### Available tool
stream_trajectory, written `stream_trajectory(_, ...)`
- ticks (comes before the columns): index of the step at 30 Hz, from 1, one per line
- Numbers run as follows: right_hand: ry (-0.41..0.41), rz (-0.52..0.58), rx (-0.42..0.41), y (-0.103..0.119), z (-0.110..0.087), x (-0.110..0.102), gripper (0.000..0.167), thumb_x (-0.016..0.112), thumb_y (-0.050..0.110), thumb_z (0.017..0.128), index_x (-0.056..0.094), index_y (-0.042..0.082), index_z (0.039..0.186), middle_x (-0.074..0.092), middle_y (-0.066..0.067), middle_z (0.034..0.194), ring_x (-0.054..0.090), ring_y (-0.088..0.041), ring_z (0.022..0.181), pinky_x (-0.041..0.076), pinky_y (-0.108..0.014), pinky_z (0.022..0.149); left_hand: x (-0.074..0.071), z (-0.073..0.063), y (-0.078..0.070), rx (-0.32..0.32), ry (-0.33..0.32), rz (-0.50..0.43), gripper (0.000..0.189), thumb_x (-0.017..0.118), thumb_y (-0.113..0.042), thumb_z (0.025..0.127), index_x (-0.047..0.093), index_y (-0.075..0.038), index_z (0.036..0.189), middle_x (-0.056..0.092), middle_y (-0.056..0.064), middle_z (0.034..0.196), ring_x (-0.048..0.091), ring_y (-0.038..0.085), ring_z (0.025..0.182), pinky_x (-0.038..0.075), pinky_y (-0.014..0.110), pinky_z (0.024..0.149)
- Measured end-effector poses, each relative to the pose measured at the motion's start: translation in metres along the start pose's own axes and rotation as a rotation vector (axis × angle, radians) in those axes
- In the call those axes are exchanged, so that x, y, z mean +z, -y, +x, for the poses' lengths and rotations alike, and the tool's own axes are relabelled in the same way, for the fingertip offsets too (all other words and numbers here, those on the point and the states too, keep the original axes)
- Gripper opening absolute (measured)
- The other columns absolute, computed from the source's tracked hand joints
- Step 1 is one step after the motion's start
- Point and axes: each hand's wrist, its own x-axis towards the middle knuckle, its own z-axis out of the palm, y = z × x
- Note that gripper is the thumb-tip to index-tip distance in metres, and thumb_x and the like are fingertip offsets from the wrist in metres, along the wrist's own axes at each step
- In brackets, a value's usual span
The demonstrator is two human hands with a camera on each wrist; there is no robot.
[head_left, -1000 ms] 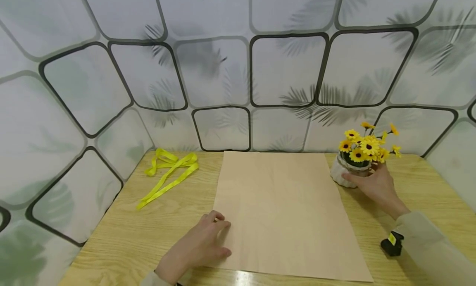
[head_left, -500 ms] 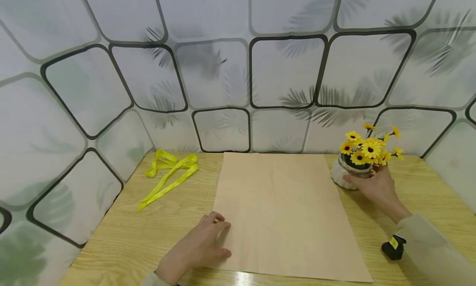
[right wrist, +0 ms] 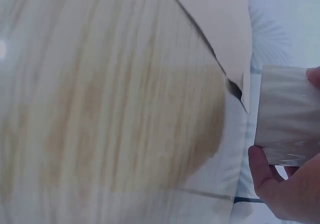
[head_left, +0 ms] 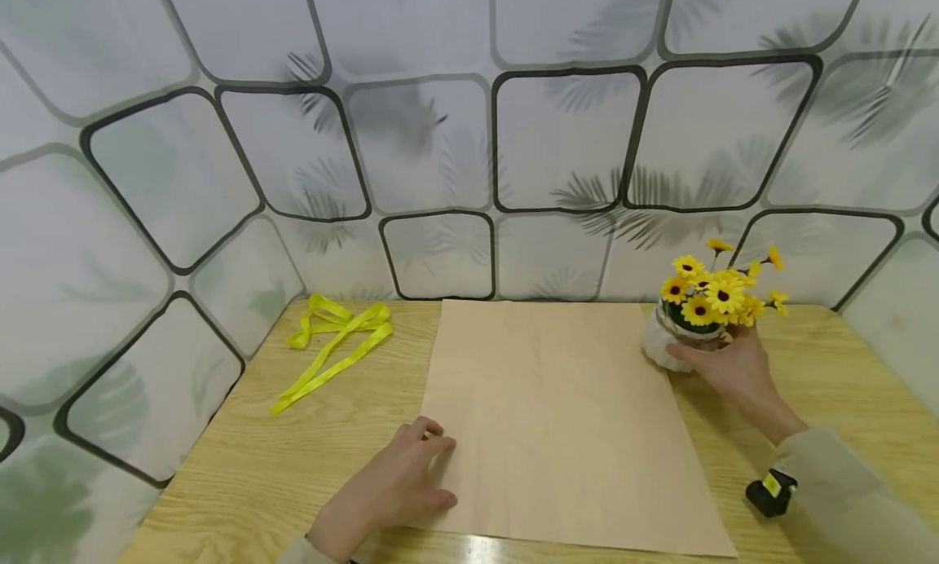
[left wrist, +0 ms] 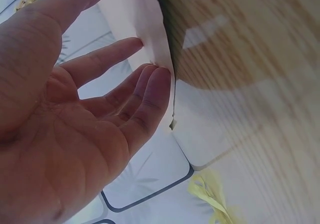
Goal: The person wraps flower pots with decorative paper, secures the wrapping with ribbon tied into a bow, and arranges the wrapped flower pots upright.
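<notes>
A white flower pot (head_left: pixel 663 344) with yellow artificial daisies (head_left: pixel 722 293) is at the back right, by the right edge of a large sheet of brown paper (head_left: pixel 557 425). My right hand (head_left: pixel 741 376) grips the pot's side, thumb in front. In the right wrist view, the pot's pale wall (right wrist: pixel 287 116) shows between thumb and fingers, with a gap between it and the paper corner (right wrist: pixel 232 38). At the paper's left edge lies my left hand (head_left: pixel 389 482). Its loosely bent fingers (left wrist: pixel 157 86) touch the sheet in the left wrist view.
A loose yellow ribbon (head_left: pixel 333 356) lies on the wooden table (head_left: pixel 257 474), left of the paper. Behind the table hangs a patterned cloth wall (head_left: pixel 433 156). A black wrist camera (head_left: pixel 770 492) sits by my right sleeve (head_left: pixel 844 482).
My right hand has shifted slightly left with the flower pot, whose base now overlaps the paper's right edge in the head view. My left hand stays in place.
</notes>
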Motion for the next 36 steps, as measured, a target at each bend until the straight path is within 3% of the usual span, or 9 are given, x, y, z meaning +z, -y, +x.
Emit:
stream_trajectory(6,0.022,0.009,0.020,0.006,-0.004,0.008,0.113,0.082,0.043,0.086,0.007,0.006,0.162,0.029,-0.030,0.161,0.032,-0.054,0.145,0.030,-0.071,0.113,0.002,0.000,-0.001,-0.003,0.005,-0.003,0.060,0.087,-0.032,0.082,0.066,-0.005,0.131,0.056,0.012,0.135,0.053,0.031,0.121,0.054,0.047,0.097)
stream_trajectory(18,0.041,0.040,-0.061,0.023,-0.011,0.023,0.105,0.085,0.035,0.085,0.018,0.007,0.161,0.036,-0.023,0.160,0.035,-0.045,0.145,0.030,-0.068,0.115,0.000,0.000,0.000,0.032,-0.030,0.010,0.057,0.087,-0.029,0.081,0.067,-0.003,0.128,0.057,0.013,0.132,0.054,0.031,0.118,0.055,0.045,0.094)
stream_trajectory(26,0.102,0.039,-0.047,0.034,-0.017,0.033,0.111,0.087,0.033,0.083,0.013,0.007,0.162,0.033,-0.025,0.161,0.033,-0.047,0.147,0.030,-0.067,0.117,0.000,0.001,-0.001,0.014,-0.018,0.004,0.058,0.087,-0.031,0.081,0.067,-0.004,0.129,0.057,0.012,0.133,0.053,0.031,0.119,0.054,0.045,0.095)
stream_trajectory(36,0.153,0.051,-0.089,0.042,-0.022,0.049,0.110,0.089,0.030,0.081,0.017,0.007,0.160,0.037,-0.024,0.158,0.036,-0.046,0.146,0.032,-0.065,0.117,-0.001,-0.001,0.000,0.023,-0.021,0.000,0.058,0.088,-0.029,0.081,0.067,-0.004,0.129,0.056,0.012,0.132,0.053,0.031,0.118,0.054,0.046,0.094)
